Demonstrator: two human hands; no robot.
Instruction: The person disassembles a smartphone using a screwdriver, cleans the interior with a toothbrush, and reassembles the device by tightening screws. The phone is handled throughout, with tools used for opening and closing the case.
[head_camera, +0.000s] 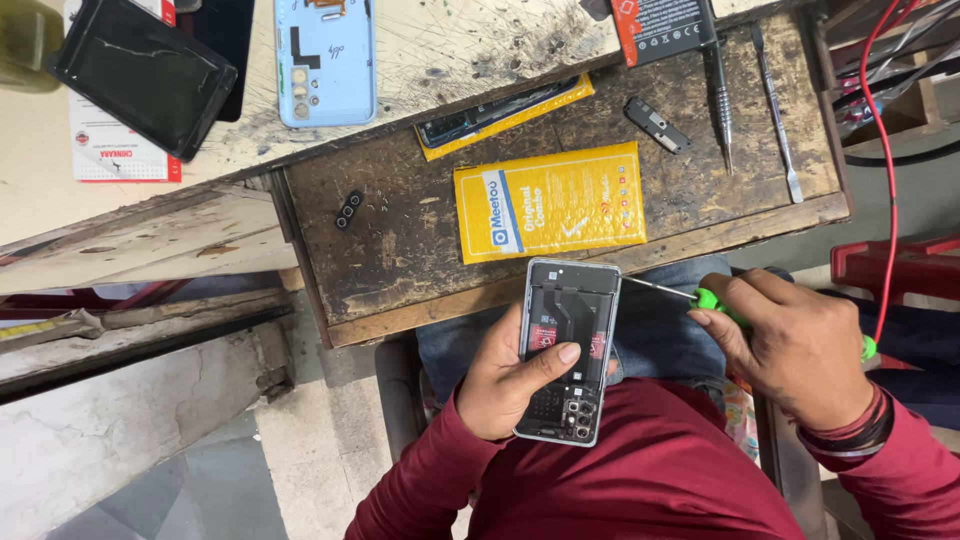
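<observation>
Left hand (510, 385): fingers wrapped around an opened phone (568, 345) from its left side, thumb lying across the exposed inside, holding it above the lap just below the tabletop's near edge.
Opened phone: back cover off, dark inner parts and camera cluster showing, long axis roughly upright in view.
Right hand (795, 345): fingers closed on a green-handled screwdriver (708, 297), its thin metal shaft pointing left, tip just beside the phone's upper right corner.
Tabletop (400, 240): worn dark wood, scratched.
Yellow padded packet (550, 203): flat on the tabletop, just beyond the phone.
Light blue back cover (325, 60): on the pale surface further back.
Dark screen panel (142, 72): far left, tilted.
Two metal tools (750, 95): lying side by side at the right.
</observation>
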